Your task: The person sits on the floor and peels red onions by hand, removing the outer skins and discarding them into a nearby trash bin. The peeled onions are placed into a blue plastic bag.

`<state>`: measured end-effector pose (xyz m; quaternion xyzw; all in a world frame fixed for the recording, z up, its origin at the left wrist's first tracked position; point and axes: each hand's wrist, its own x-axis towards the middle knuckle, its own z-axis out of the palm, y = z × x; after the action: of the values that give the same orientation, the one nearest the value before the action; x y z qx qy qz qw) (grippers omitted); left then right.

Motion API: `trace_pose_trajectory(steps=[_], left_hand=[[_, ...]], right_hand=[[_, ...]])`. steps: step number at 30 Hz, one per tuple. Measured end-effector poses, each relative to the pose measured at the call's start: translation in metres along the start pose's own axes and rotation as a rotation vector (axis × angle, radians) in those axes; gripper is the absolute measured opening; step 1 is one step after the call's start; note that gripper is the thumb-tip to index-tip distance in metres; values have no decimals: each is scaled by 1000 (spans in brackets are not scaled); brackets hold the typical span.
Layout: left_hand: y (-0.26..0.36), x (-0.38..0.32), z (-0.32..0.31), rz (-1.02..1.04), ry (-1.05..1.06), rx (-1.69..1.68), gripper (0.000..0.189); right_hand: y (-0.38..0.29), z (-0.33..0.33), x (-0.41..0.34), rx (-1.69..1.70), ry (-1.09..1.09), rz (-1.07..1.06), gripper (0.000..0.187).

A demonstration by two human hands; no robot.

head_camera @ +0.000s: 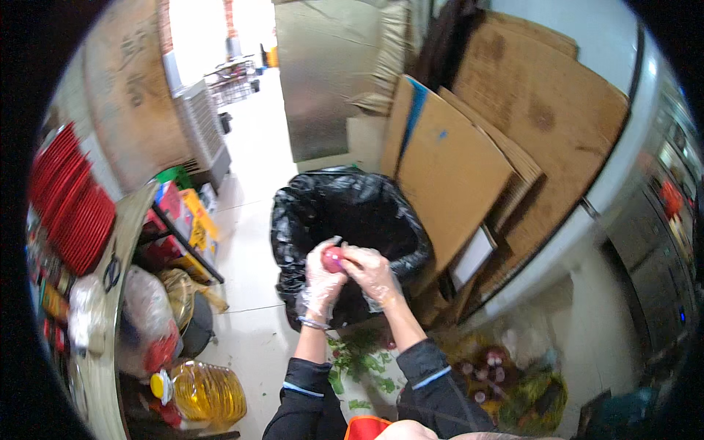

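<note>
A round, shiny pinkish-purple vegetable (332,259), perhaps a radish or an onion, is held in my left hand (320,280). The fingertips of my right hand (371,269) pinch its right side. Clear plastic gloves cover both hands. Right below them stands a bin lined with a black plastic bag (291,220); its dark inside does not show what it contains. Green leaves (363,363) lie scattered on the floor between my forearms. To the right of my right sleeve is a bag (533,407) with several round reddish vegetables (489,371) beside or in it, blurred.
Flattened cardboard sheets (451,170) lean behind and right of the bin. At left, a table (124,242) bears red plastic racks or baskets (71,203) and scissors (112,272). A large bottle of yellow oil (209,391) stands on the floor. An air cooler (203,129) is farther off.
</note>
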<state>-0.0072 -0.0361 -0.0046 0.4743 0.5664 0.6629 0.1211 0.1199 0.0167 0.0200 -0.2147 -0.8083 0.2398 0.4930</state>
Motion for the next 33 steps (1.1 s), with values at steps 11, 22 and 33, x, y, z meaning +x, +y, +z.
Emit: trace_pose_trajectory(steps=[11,22,33], left_hand=[[8,-7,3,-58,-6,173,58],[0,-4,-2,-303,6,-83,75],[-13,-1,-4,-87,55,5,76]], right_hand=[[-1,-2,0,-171,4,-72,13],[-5,-1,5,47,134,117,6],[-9,-7,6,48,20,52,18]])
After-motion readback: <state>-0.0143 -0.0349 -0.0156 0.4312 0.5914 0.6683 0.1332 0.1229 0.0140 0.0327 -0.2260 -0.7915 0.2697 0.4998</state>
